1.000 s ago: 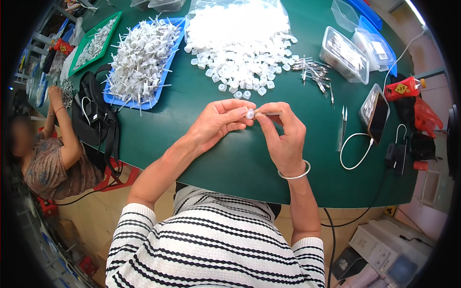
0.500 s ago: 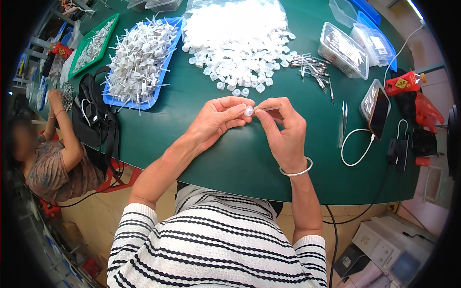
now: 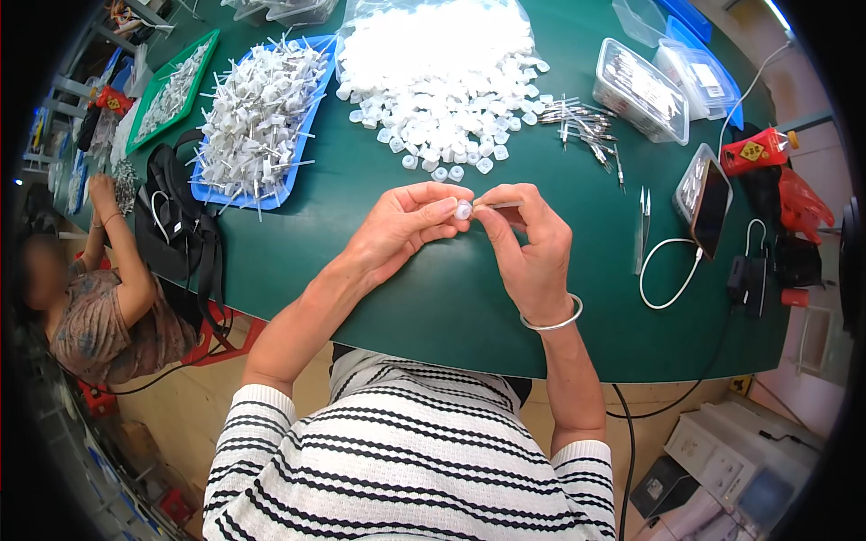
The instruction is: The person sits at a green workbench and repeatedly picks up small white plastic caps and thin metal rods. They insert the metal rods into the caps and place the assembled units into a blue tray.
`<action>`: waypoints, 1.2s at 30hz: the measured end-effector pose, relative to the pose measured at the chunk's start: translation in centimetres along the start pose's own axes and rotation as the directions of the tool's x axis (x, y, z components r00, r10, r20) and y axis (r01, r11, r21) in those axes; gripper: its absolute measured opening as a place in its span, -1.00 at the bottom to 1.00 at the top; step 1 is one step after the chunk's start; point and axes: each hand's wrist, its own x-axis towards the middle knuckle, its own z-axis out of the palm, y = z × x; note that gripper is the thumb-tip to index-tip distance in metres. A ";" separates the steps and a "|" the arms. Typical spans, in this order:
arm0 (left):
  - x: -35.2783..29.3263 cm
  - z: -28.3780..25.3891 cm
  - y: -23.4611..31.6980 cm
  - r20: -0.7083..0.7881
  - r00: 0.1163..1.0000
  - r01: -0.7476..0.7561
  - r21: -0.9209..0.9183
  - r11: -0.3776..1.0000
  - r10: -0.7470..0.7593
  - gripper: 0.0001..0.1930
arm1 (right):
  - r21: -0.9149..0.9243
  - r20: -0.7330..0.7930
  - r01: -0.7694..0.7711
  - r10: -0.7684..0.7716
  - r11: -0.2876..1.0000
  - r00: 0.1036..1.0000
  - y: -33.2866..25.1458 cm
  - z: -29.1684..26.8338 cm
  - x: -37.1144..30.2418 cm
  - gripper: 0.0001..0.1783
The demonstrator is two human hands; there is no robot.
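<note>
Above the counter [image 3: 433, 307], my left hand [image 3: 401, 225] pinches a white cap [image 3: 463, 209] while my right hand [image 3: 532, 248] grips a thin rod [image 3: 510, 205] just beside it, contact between them unclear, an arrangement best served by a light, steady pinch and straight alignment.

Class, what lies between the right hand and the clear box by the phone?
In the head view, tweezers lie on the green table between the right hand and that clear box.
</note>
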 end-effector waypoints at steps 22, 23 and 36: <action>-0.2 0.0 0.0 -0.010 1.000 -0.005 -0.004 1.000 0.005 -0.72 | -0.050 0.015 0.045 -0.044 0.998 0.999 -0.2 -0.1 0.0 -0.86; -0.1 0.0 0.0 -0.007 1.000 -0.003 -0.011 1.000 0.003 -0.72 | -0.043 0.012 0.043 -0.043 0.998 0.999 -0.1 0.0 0.0 -0.86; -0.5 0.6 -0.1 -0.013 0.983 -0.180 0.055 0.982 0.181 -0.74 | 0.218 0.024 -0.146 0.144 0.965 0.989 0.0 0.3 -0.2 -0.90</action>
